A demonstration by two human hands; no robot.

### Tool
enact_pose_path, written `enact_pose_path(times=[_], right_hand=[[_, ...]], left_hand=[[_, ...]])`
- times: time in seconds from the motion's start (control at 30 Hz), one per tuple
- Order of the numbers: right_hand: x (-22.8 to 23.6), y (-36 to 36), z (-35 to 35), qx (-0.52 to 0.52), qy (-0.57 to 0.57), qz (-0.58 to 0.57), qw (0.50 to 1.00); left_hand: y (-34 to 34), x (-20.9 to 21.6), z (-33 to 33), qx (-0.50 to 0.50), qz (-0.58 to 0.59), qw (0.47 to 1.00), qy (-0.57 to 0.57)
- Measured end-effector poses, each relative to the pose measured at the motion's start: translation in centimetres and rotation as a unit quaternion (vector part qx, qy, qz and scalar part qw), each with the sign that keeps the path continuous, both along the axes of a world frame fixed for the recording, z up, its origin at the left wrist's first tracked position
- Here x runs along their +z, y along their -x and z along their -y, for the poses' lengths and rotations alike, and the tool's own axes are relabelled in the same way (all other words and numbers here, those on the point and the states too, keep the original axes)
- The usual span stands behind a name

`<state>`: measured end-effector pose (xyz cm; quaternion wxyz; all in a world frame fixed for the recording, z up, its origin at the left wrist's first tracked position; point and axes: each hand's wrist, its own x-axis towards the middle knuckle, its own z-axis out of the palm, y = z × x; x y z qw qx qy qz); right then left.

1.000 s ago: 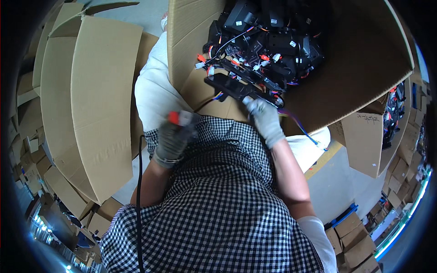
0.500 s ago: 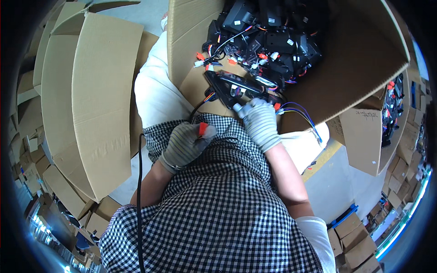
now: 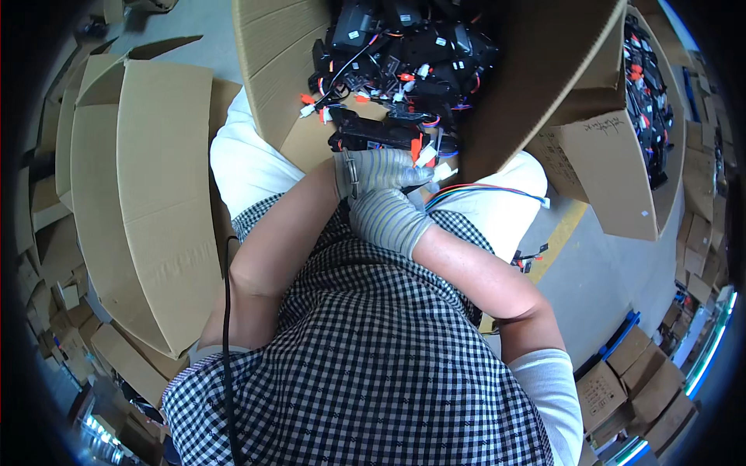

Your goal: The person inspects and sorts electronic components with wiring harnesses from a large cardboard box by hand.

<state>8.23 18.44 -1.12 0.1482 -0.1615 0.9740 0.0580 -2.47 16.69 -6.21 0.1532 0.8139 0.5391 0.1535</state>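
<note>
Both my hands wear grey knit gloves and meet over my lap at the mouth of a cardboard box. My left hand (image 3: 377, 169) is closed around a small red-tipped tool and pressed against a black electronic module (image 3: 371, 133) with white connectors. My right hand (image 3: 388, 221) lies just below and against the left, gripping the module from underneath; its fingertips are hidden. A bundle of red and blue wires (image 3: 486, 190) trails from between the hands to the right and ends in a white plug.
The open cardboard box (image 3: 272, 70) in front of me holds several black modules with tangled wires (image 3: 404, 46). Flattened cardboard sheets (image 3: 155, 194) lean at my left. Another carton (image 3: 614, 171) with black parts stands at the right. Small boxes lie on the floor.
My left hand rose from my lap to the module with the red-tipped tool. My right hand drew the module nearer, and the two hands now touch.
</note>
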Motion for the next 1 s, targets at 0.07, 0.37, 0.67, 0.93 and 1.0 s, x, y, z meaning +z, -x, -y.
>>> enact_pose_path(times=[0.07, 0.37, 0.67, 0.93, 1.0], right_hand=[[0.5, -0.3, -0.6, -0.055, 0.022, -0.085, 0.995], [1.2, -8.1, -3.6, -0.473, 0.718, -0.112, 0.498], [3.9, -4.1, -6.2, -0.299, 0.330, 0.019, 0.895], [2.1, -4.1, -6.0, -0.202, 0.411, 0.098, 0.883], [2.8, -3.6, -4.8, -0.188, 0.404, 0.085, 0.891]], left_hand=[[-0.7, -0.6, -0.7, 0.203, 0.462, 0.780, 0.370], [0.9, 0.8, 6.6, 0.324, 0.604, 0.695, 0.217], [-0.7, 1.4, 10.8, 0.301, 0.364, 0.870, 0.141], [-0.3, 1.3, 12.3, 0.185, 0.180, 0.966, -0.029], [-0.2, -0.1, 13.6, 0.205, 0.162, 0.964, 0.043]])
